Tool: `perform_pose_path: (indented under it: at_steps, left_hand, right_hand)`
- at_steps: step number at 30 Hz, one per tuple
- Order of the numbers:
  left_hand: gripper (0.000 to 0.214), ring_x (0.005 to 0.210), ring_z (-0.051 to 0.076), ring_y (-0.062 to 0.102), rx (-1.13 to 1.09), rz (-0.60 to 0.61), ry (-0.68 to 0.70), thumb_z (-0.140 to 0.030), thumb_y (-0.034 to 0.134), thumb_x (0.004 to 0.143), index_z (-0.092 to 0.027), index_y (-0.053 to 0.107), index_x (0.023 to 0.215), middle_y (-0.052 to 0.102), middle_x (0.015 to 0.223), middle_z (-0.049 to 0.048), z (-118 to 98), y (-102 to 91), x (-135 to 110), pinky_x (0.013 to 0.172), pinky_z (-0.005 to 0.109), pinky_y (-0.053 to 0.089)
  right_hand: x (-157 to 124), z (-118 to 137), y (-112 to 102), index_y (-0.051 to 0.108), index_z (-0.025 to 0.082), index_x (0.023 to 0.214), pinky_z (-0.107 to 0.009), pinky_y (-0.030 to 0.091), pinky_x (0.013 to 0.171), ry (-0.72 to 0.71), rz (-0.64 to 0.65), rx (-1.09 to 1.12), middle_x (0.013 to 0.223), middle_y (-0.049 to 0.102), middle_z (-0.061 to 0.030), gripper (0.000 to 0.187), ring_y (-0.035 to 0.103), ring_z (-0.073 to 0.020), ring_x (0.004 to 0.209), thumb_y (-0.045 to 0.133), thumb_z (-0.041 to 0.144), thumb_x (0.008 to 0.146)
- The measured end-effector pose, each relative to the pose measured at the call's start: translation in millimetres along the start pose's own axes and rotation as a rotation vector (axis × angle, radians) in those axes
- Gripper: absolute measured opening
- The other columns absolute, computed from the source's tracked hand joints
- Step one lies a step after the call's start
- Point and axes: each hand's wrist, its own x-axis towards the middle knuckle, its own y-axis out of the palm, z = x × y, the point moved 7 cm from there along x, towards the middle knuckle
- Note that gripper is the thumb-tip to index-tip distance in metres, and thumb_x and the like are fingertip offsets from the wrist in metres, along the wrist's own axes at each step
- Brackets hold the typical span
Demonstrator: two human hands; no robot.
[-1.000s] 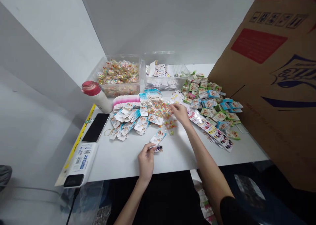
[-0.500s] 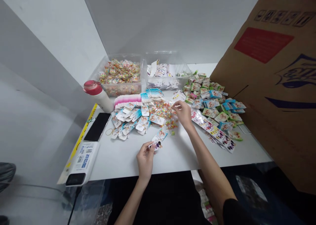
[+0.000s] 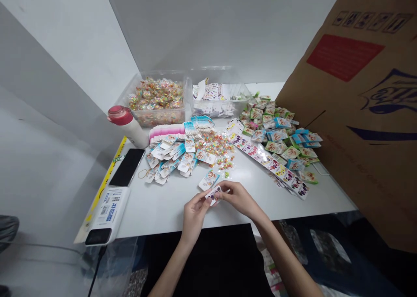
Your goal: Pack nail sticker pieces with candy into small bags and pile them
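White bench [image 3: 153, 214] between white walls, cardboard carton [image 3: 352, 114] at its right edge. Near the front edge, left hand [image 3: 195, 214] and right hand [image 3: 237, 197] both pinch a small card [image 3: 213, 194] between them. Fingers cover part of it; print hard to make out.

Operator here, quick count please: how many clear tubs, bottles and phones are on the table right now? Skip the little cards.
Clear plastic tubs: 2
White bottle with red cap: 1
Black smartphone: 1
Total: 4
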Motion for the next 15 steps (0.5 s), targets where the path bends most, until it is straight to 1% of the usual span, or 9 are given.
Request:
perform_pose_path:
  at_steps: [2, 3, 5, 6, 8, 9, 11, 13, 15]
  left_hand:
    - [0.032, 0.105, 0.028, 0.067, 0.198, 0.173, 0.117, -0.026, 0.057, 0.089, -0.017, 0.068, 0.117, 0.070, 0.116, 0.0123, -14, -0.8, 4, 0.093, 0.043, 0.053]
    - [0.034, 0.115, 0.026, 0.061, 0.342, 0.259, 0.217, -0.021, 0.050, 0.092, -0.020, 0.065, 0.122, 0.067, 0.123, 0.0109, -23, -1.1, 7, 0.101, 0.044, 0.047]
    - [0.050, 0.131, 0.023, 0.046, 0.686, 0.394, 0.462, -0.008, 0.037, 0.093, -0.029, 0.053, 0.135, 0.055, 0.139, 0.0057, -39, 0.1, 15, 0.111, 0.046, 0.034]
    - [0.057, 0.136, 0.023, 0.039, 0.856, 0.462, 0.541, -0.003, 0.035, 0.091, -0.033, 0.048, 0.139, 0.049, 0.145, 0.0028, -40, 2.3, 21, 0.112, 0.047, 0.030]
    - [0.061, 0.139, 0.025, 0.033, 1.114, 0.551, 0.657, -0.003, 0.039, 0.091, -0.037, 0.040, 0.142, 0.039, 0.152, 0.0021, -39, 7.4, 37, 0.111, 0.049, 0.029]
    - [0.058, 0.139, 0.026, 0.034, 1.200, 0.577, 0.706, -0.005, 0.043, 0.092, -0.038, 0.041, 0.141, 0.037, 0.152, 0.0037, -38, 10.9, 45, 0.109, 0.049, 0.030]
    - [0.049, 0.132, 0.028, 0.043, 1.303, 0.662, 0.775, -0.010, 0.050, 0.092, -0.035, 0.049, 0.135, 0.041, 0.149, 0.0085, -35, 20.1, 59, 0.103, 0.046, 0.036]
    - [0.042, 0.121, 0.027, 0.053, 1.343, 0.739, 0.810, -0.009, 0.052, 0.090, -0.031, 0.057, 0.126, 0.050, 0.141, 0.0114, -37, 27.2, 69, 0.098, 0.043, 0.039]
    - [0.038, 0.112, 0.026, 0.057, 1.331, 0.786, 0.809, -0.010, 0.056, 0.088, -0.028, 0.060, 0.121, 0.058, 0.128, 0.0126, -47, 30.0, 73, 0.094, 0.040, 0.042]
  right_hand:
    - [-4, -3, -9, 0.069, 0.017, 0.083, -0.030, 0.049, 0.072, 0.014, 0.002, 0.074, 0.078, 0.070, -0.0041, 0.023, 0.065, -0.0196, 0.075, 0.073, 0.039, 0.076]
    - [-6, -5, -14, 0.068, 0.016, 0.083, -0.031, 0.049, 0.073, 0.028, -0.021, 0.102, 0.078, 0.071, -0.0045, 0.024, 0.065, -0.0201, 0.075, 0.073, 0.039, 0.075]
    - [-9, -11, -26, 0.068, 0.016, 0.082, -0.031, 0.049, 0.072, 0.057, -0.090, 0.117, 0.076, 0.071, -0.0050, 0.026, 0.065, -0.0197, 0.073, 0.074, 0.040, 0.074]
    - [-11, -13, -30, 0.068, 0.016, 0.082, -0.031, 0.048, 0.070, 0.066, -0.119, 0.117, 0.075, 0.070, -0.0049, 0.027, 0.064, -0.0190, 0.071, 0.074, 0.041, 0.073]
    - [-13, -16, -35, 0.067, 0.016, 0.083, -0.029, 0.047, 0.066, 0.076, -0.144, 0.134, 0.074, 0.070, -0.0042, 0.031, 0.062, -0.0173, 0.067, 0.074, 0.044, 0.073]
    - [-13, -17, -37, 0.067, 0.016, 0.084, -0.028, 0.046, 0.064, 0.080, -0.151, 0.145, 0.073, 0.069, -0.0037, 0.032, 0.061, -0.0164, 0.066, 0.073, 0.046, 0.072]
    - [-15, -17, -39, 0.067, 0.016, 0.086, -0.027, 0.045, 0.062, 0.088, -0.166, 0.163, 0.073, 0.068, -0.0033, 0.034, 0.059, -0.0153, 0.064, 0.073, 0.047, 0.072]
    - [-18, -17, -41, 0.068, 0.016, 0.088, -0.027, 0.044, 0.061, 0.095, -0.178, 0.173, 0.073, 0.068, -0.0035, 0.034, 0.058, -0.0148, 0.063, 0.072, 0.047, 0.073]
    - [-21, -15, -44, 0.068, 0.016, 0.089, -0.027, 0.043, 0.060, 0.100, -0.192, 0.182, 0.073, 0.067, -0.0033, 0.033, 0.056, -0.0143, 0.063, 0.072, 0.045, 0.074]
